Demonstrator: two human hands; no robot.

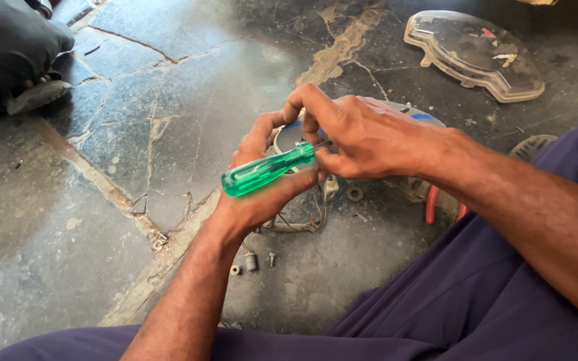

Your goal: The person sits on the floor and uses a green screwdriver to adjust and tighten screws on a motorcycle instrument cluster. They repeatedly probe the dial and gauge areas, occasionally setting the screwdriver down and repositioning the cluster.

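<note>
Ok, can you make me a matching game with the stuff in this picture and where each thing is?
Things:
1. green screwdriver
2. clear plastic cover
3. small screws
4. red wire

Places:
A. on the floor below the left wrist
B. top right, lying on the stone floor
C. between both hands
D. under the right forearm

Pairs: 1-C, 2-B, 3-A, 4-D

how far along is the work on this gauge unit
Done, it seems: the clear cover lies off on the stone floor, and small screws sit loose by the left wrist. In hand: both hands, left hand and right hand, hold the gauge unit with its wires hanging and a green-handled screwdriver. What remains can't be judged; the hands hide the unit.
</note>
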